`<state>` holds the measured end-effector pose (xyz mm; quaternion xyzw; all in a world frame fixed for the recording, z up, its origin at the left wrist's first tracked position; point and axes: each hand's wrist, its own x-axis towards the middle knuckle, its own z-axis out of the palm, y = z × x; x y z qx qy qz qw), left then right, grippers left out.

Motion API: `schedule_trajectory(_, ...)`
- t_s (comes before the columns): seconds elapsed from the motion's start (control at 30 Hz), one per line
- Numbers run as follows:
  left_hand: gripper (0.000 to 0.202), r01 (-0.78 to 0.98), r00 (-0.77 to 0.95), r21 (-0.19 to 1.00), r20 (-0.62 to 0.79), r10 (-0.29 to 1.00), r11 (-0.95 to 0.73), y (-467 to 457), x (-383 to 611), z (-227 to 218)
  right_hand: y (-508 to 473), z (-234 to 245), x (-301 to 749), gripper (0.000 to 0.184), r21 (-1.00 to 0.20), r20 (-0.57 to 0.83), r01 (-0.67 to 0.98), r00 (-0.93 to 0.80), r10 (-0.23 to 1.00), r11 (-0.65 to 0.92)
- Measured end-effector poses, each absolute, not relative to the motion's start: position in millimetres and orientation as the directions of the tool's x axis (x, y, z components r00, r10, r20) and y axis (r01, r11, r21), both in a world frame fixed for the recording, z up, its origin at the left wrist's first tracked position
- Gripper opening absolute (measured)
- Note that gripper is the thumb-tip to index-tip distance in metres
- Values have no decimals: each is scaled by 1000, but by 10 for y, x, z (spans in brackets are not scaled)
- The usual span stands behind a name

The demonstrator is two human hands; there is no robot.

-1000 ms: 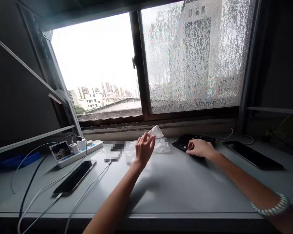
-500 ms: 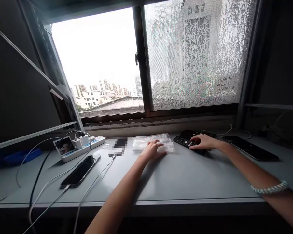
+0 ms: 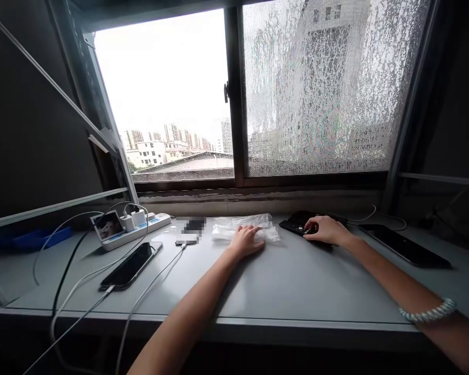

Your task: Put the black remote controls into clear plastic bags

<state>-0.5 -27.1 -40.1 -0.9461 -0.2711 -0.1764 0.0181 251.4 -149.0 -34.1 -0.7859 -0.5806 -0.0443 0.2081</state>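
Note:
My left hand (image 3: pixel 246 240) rests on a clear plastic bag (image 3: pixel 273 234), its fingers laid over the near part and the thumb out to the right. More clear plastic lies flat behind those fingers. Further right, my right hand (image 3: pixel 325 230) has thumb and fingers closed on a black remote control (image 3: pixel 295 226) with light buttons, which lies on the table. The hand covers the remote's right part. Another dark object (image 3: pixel 303 215) sits just behind it, partly hidden, so its kind is unclear.
On the left, a phone (image 3: pixel 131 266) lies with a cable plugged in, near a white power strip (image 3: pixel 158 223) with chargers and a propped screen (image 3: pixel 107 228). A blurred-out item (image 3: pixel 191 229) has a cable too. A dark tablet-like device (image 3: pixel 404 245) lies right. A window (image 3: pixel 238 104) stands behind.
The view has shifted slightly. My left fingers look a little more drawn together on the plastic bag. My right hand stays on the remote control.

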Motion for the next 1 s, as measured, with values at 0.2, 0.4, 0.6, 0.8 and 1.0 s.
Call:
schedule_trajectory(0.2,48,487,754,100,453,475,-868,-262,-26,-390,-1515,-314,2494,33,-285,340,908,395,853,-306)
schedule_trajectory(0.4,53,389,746,78,558,364,-918,-414,-43,-283,-1467,-391,2607,49,-321,289,889,420,860,-326)
schedule_trajectory(0.6,53,375,798,43,494,346,-926,-521,17,-232,-1375,-550,2693,52,-375,261,891,368,892,-257)
schedule_trajectory(0.8,49,472,701,10,603,381,-882,-496,30,-221,-1377,-519,2580,40,-329,371,921,328,869,-208)
schedule_trajectory(1.0,42,564,679,-118,631,377,-817,-454,33,-237,-1399,-494,2592,35,-377,530,915,341,777,-145)
